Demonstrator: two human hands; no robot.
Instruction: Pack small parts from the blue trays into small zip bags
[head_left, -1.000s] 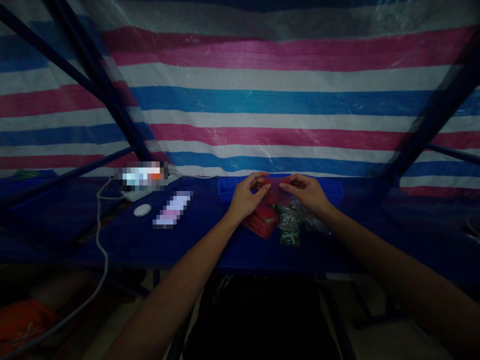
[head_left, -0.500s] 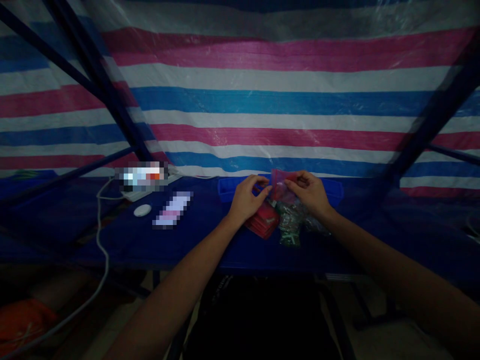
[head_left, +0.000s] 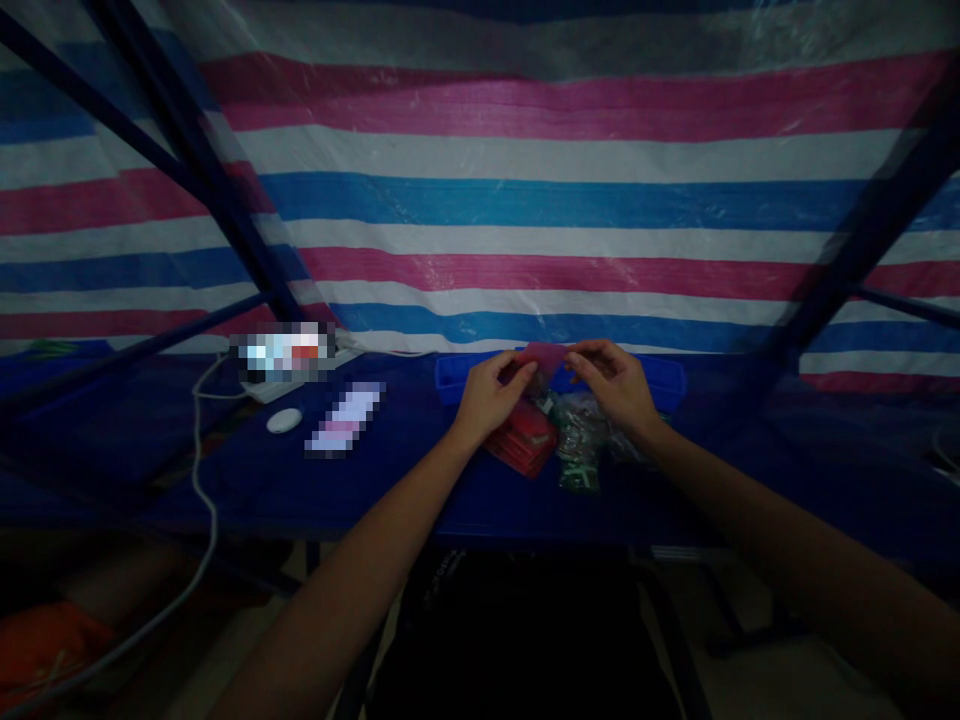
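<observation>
1. The person's left hand [head_left: 491, 395] and right hand [head_left: 616, 385] are raised just above the far side of the blue table [head_left: 390, 480]. Each pinches one end of a small pink plastic pouch [head_left: 541, 356] between thumb and fingertips.
2. The pouch hangs in the air between the two hands, in front of the long blue tray [head_left: 671, 378] at the back of the table. It touches nothing but the fingers.
3. The pouch looks thin, limp and very light, probably slick film that creases easily. I'd say it is best held near its upper edge, at the corners, with a light pinch. In this dim light I cannot tell whether anything is inside it.
4. Under the left hand lies a stack of red pouches [head_left: 523, 440]. Just to the right of it are clear bags of green parts [head_left: 579, 455], crumpled against each other.
5. Well to the left sit a small white round object [head_left: 284, 420] and a white cable [head_left: 199, 470] that trails off the near edge.
6. A pink, blue and white striped tarp [head_left: 525, 200] hangs behind everything.
</observation>
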